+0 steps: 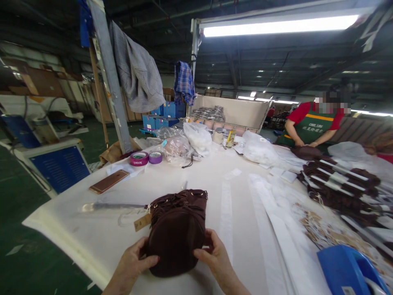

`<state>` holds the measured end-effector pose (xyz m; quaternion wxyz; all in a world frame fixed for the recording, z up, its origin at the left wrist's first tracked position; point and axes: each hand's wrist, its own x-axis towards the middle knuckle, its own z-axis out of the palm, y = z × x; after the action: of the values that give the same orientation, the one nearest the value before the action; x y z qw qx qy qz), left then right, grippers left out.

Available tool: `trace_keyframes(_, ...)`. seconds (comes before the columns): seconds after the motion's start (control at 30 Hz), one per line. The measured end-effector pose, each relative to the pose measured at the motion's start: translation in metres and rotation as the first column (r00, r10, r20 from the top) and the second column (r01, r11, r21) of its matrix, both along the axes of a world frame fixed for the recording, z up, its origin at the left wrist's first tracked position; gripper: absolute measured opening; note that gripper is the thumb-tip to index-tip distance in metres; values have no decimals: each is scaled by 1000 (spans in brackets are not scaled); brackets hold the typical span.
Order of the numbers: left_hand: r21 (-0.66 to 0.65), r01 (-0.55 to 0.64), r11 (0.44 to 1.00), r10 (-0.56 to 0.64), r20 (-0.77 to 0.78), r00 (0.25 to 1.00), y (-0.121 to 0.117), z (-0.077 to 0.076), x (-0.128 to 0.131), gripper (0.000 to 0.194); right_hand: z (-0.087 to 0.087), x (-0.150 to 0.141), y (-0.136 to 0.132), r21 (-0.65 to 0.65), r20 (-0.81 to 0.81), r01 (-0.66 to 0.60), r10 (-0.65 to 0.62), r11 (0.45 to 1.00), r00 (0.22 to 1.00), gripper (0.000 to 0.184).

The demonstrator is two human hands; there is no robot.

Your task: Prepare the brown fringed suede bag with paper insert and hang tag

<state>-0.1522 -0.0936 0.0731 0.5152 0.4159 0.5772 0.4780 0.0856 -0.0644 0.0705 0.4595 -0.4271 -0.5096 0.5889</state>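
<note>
The white-covered table (pixel 211 184) fills the lower centre; a phone (pixel 109 181) and two tape rolls (pixel 146 158) lie centre-left, brown bundles (pixel 340 184) at right, the dark brown bag (pixel 178 231) at lower centre.

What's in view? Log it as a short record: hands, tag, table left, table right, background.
Left hand: on dark brown bag, left side
Right hand: on its right side
Tag: brown, at bag's left
Table left: phone, pink tape roll, purple tape roll
Table right: brown bundles, blue object
Background: person in green apron

Left hand (pixel 134 261) and right hand (pixel 217 255) bare — forearms (pixel 235 286) too.
</note>
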Motion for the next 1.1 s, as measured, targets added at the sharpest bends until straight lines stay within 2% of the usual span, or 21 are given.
trace_keyframes(0.07, -9, -2, 1000, 3, 76, 997, 1, 1, 7, 50, -3, -9, -1, -4, 16, 47, -46, 999, 999, 32)
trace_keyframes(0.13, -7, -68, 998, 69, 116, 991, 4, 4, 17, 55, -4, -18, 0, 28, 58, 103, -105, 994, 993, 27)
trace_keyframes(0.27, -3, -193, 981, 192, 137, 972, 8, 9, 34, 61, -3, -26, 9, 162, 203, 248, -278, 955, 939, 18)
trace_keyframes(0.33, 7, -230, 973, 228, 77, 971, 11, 10, 33, 59, -4, -26, 11, 216, 264, 284, -336, 934, 904, 13)
trace_keyframes(0.4, 30, -261, 965, 263, -59, 963, 16, 12, 26, 55, -7, -26, 9, 234, 289, 268, -330, 935, 899, 13)
trace_keyframes(0.53, 150, -248, 957, 285, -347, 893, 31, 20, 8, 53, -10, -25, -1, 209, 276, 270, -322, 940, 906, 16)
trace_keyframes(0.67, 213, -171, 962, 244, -387, 889, 37, 25, 11, 51, 2, -17, 3, 284, 297, 385, -462, 878, 836, 48)
trace_keyframes(0.73, 215, -154, 965, 227, -379, 897, 32, 23, 19, 45, 10, -10, 11, 376, 332, 344, -471, 861, 817, 45)
trace_keyframes(0.8, 203, -149, 968, 211, -332, 919, 22, 17, 26, 43, 15, -4, 20, 426, 376, 262, -433, 866, 819, 28)
trace_keyframes(0.87, 163, -172, 972, 203, -199, 959, 9, 8, 30, 45, 14, 1, 26, 387, 391, 233, -388, 892, 835, 19)
trace_keyframes(0.97, 64, -189, 980, 185, 68, 980, -8, -5, 31, 52, 9, 8, 29, 215, 347, 209, -275, 954, 897, 24)
trace_keyframes(1.1, 19, -150, 989, 141, 247, 959, -11, -8, 30, 55, 9, 16, 29, 17, 252, 113, -113, 993, 961, 31)
